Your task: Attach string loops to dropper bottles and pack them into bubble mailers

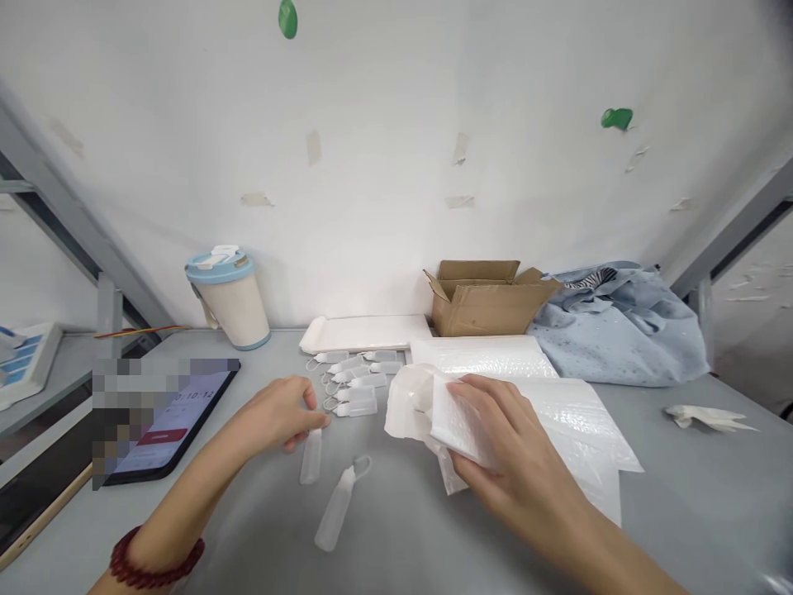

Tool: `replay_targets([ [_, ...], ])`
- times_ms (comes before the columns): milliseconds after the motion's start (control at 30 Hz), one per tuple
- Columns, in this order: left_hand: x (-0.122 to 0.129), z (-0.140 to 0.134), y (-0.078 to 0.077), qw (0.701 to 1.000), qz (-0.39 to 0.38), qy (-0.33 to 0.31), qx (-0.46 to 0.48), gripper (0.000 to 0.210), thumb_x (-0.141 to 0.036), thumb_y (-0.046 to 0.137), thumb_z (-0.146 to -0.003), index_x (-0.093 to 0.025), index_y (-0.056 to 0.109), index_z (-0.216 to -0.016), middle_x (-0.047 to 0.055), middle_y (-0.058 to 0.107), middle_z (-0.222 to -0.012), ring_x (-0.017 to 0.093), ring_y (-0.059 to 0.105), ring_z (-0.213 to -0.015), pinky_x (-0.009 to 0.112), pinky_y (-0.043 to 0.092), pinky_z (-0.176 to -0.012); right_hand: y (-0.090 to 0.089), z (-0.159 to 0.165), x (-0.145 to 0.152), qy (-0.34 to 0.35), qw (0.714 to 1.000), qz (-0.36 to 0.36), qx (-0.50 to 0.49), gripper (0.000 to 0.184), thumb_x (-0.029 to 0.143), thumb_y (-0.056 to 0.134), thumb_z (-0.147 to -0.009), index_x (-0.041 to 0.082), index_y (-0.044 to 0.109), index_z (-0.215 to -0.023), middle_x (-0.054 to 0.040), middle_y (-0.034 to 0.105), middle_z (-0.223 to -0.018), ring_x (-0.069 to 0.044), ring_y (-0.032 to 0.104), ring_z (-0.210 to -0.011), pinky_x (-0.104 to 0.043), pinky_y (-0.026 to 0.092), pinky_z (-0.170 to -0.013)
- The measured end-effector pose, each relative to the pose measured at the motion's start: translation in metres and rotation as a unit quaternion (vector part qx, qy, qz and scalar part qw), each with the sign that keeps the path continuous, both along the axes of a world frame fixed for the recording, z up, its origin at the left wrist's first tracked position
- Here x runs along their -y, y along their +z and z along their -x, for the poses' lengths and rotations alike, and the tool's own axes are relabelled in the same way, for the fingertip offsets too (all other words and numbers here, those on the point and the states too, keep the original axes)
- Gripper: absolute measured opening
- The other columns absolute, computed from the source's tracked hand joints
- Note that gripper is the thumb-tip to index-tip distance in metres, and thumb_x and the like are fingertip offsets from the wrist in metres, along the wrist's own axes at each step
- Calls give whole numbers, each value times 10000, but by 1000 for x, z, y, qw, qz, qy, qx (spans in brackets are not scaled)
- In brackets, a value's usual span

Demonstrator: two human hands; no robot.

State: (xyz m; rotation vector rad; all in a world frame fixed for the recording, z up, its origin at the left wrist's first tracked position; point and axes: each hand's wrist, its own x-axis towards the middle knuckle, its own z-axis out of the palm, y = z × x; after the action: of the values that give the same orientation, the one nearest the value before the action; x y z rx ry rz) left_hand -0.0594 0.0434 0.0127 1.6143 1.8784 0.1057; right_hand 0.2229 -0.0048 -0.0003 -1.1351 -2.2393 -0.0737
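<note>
My left hand (286, 415) is closed, its thumb and fingers around the top end of a small translucent squeeze bottle (311, 459). That bottle's cap is hidden under the fingers. A second squeeze bottle (336, 511) with a looped cap strap lies nearer to me. My right hand (505, 434) is wrapped round a white bubble mailer (462, 426), whose gaping mouth points left toward my left hand. Behind, several more squeeze bottles (358, 394) lie in a cluster. Flat bubble mailers (576, 421) spread out under and beyond my right hand.
At the back stand a white cup with a blue lid (232, 297), a stack of white mailers (372, 332) and an open cardboard box (496, 306). A light blue fabric bag (625, 330) sits at right, near crumpled white paper (709, 417). A phone (167, 430) leans at left.
</note>
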Motion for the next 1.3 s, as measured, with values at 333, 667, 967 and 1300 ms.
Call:
replay_targets([
  [333,2,-7,9,980,-114,67,147,166,-337,604,-670,-202,519,-714,-43,558,-406,154,520,-425,221,359,-422,2,1,1,-8,1000,29,2,518,113,520,-758,199,374,-1246,-128,455,-1211,-283,424,-1107,-444,446,-858],
  [667,35,-58,13,849,-284,88,437,398,-343,676,-742,-236,526,-1095,2,706,-815,170,644,-744,289,537,-679,-2,3,-2,-8,999,32,7,504,121,539,-753,183,397,-1232,-126,471,-1199,-278,437,-1092,-436,446,-859],
  [967,33,-60,-1,882,-295,33,365,155,-357,574,-837,-232,656,-876,-5,708,-840,141,645,-756,249,540,-719,-4,2,-3,-4,1000,0,-9,496,114,535,-753,171,399,-1226,-128,475,-1185,-272,444,-1083,-424,453,-859],
  [1300,41,-72,-9,880,-390,-27,270,76,-249,644,-785,-229,637,-712,-32,643,-684,131,561,-658,249,462,-634,-3,2,4,8,1000,-7,-17,528,92,507,-740,175,395,-1250,-126,475,-1195,-270,445,-1107,-421,464,-871],
])
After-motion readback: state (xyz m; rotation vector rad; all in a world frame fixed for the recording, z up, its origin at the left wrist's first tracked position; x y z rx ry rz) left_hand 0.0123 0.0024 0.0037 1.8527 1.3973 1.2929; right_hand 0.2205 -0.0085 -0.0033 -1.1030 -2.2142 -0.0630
